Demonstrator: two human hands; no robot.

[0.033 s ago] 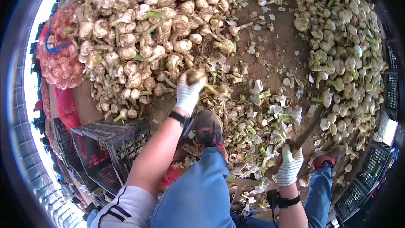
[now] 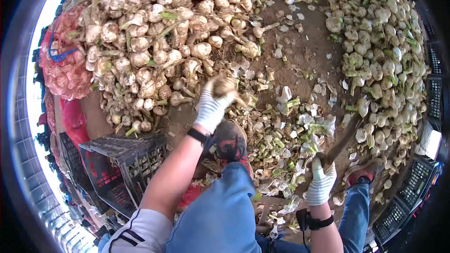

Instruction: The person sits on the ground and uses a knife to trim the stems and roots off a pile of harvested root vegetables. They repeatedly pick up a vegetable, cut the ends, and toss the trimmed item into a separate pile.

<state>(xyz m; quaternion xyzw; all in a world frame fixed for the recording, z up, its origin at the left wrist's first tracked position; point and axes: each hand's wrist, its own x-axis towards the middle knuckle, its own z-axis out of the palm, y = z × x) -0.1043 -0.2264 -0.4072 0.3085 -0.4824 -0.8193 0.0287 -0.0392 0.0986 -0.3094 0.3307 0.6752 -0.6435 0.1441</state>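
My left hand (image 2: pixel 212 108), in a white striped glove, grips a soil-covered garlic bulb (image 2: pixel 225 85). The bulb is slightly blurred, its stem pointing down to the right over the scraps. Lower right, my gloved right hand (image 2: pixel 321 183) is closed round the handle of a knife (image 2: pixel 344 141). Its dark, broad blade slants up and away to the right, apart from the bulb. Just beyond my left hand rises a big heap of unpeeled garlic (image 2: pixel 154 42). Under and between the hands lie cut stems and papery skins (image 2: pixel 281 147).
A second garlic heap (image 2: pixel 375 42) runs along the right side. At the left stand a full red mesh sack (image 2: pixel 65 68) and a tipped black plastic crate (image 2: pixel 123 146). More black crates (image 2: pixel 412 182) line the right edge. My shoes (image 2: pixel 230 140) rest among the scraps.
My left hand has shifted slightly right and the bulb in it has turned, its stem now pointing further down. My right hand with the knife has hardly moved.
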